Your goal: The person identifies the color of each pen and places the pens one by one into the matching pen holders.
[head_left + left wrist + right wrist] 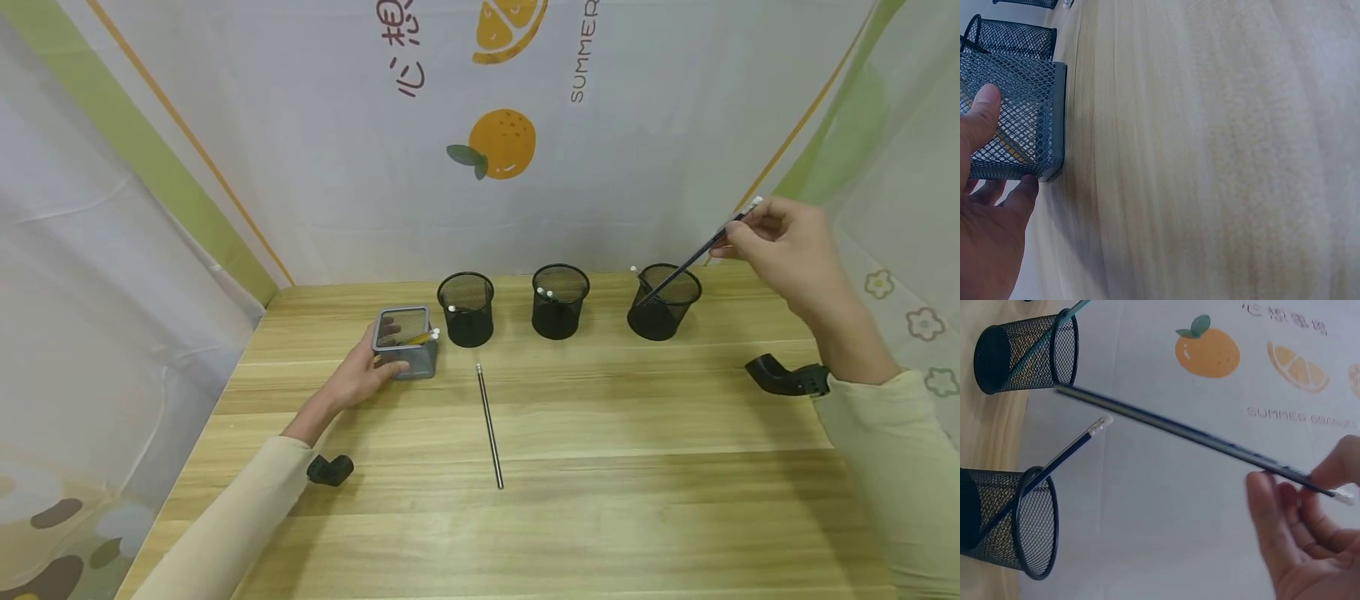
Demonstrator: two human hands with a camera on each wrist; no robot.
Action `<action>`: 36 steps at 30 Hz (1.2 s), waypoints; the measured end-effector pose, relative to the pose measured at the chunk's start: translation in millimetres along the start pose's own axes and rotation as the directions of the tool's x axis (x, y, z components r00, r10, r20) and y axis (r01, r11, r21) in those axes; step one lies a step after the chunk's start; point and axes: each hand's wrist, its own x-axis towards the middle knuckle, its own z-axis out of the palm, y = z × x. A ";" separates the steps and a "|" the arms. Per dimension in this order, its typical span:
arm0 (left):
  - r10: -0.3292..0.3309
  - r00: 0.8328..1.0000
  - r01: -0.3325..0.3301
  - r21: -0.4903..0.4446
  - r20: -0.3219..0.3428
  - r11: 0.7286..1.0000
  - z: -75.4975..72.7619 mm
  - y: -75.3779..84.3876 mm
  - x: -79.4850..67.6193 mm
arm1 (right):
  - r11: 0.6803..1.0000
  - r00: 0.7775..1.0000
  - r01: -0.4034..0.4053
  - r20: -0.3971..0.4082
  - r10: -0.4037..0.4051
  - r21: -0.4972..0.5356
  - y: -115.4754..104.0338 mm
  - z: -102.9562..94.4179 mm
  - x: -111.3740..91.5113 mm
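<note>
From the head view, your left hand point(365, 377) gripped the grey square mesh pen holder point(407, 342) near the left end of the row on the wooden worktop point(600, 500), fingers wrapped round its near side. Your right hand point(780, 250) pinched a dark pencil point(693, 260) by its white-tipped end, the other end dipping into the rightmost round black mesh cup point(663, 302). Two more black mesh cups point(467, 308) stood between (each with a white-tipped pencil inside), and a loose pencil point(490, 425) lay on the worktop, well apart from both hands.

In the left wrist view, your thumb point(982, 115) pressed against the holder's mesh wall point(1019, 119), with yellow showing through it.

In the right wrist view, your fingers point(1310, 506) held the pencil point(1197, 437) near its white end, slanting towards a black cup point(1007, 522) that already held another pencil point(1054, 465).
</note>
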 end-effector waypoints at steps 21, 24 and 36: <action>-0.002 1.000 0.002 0.004 0.002 1.000 0.7 -2.2 0.3 | 0.845 0.936 0.274 -0.328 -0.126 0.458 13.0 -7.9 22.6; 0.005 1.000 -0.005 0.002 0.002 1.000 0.6 -1.8 -0.3 | 0.864 0.923 0.293 -0.357 -0.144 0.410 20.7 -5.0 24.4; 0.027 1.000 -0.027 0.006 -0.005 1.000 -0.1 -0.7 -0.8 | 0.939 0.920 0.258 -0.237 -0.310 -0.228 54.2 10.6 13.6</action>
